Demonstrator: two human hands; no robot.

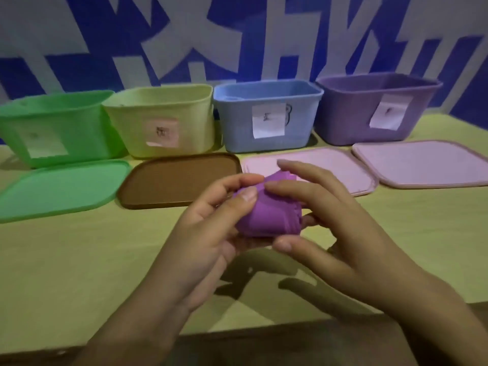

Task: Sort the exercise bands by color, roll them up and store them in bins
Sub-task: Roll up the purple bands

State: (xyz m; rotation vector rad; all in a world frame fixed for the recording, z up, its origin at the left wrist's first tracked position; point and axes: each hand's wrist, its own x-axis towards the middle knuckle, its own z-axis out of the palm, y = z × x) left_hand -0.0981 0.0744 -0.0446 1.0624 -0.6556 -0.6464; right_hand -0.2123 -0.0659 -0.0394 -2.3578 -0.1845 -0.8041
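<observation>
Along the far edge of the desk (79,260) four open bins stand in a row: the green bin (52,128) at the far left corner, then the yellow bin (163,120), the blue bin (266,114), and the purple bin (375,109) toward the far right. Each carries a paper label on its front wall. In front of them lie four lids, flat on the desk: a green lid (58,188), a brown lid (174,178), and two pink lids (330,165) (427,162).

Above the middle of the desk, nearer the front edge, both hands hold a purple band (266,217), bunched into a compact roll. The left hand (206,233) grips it from the left, thumb and forefinger curled over its top. The right hand (335,233) pinches it from the right, thumb beneath and forefinger on top, while its other fingers spread loosely above.

The rolling looks nearly done. The matching purple bin lies ahead and to the right of the roll, beyond the pink lids, so the right hand is the nearer one to carry it there. The roll's long axis runs roughly from front to far edge.
</observation>
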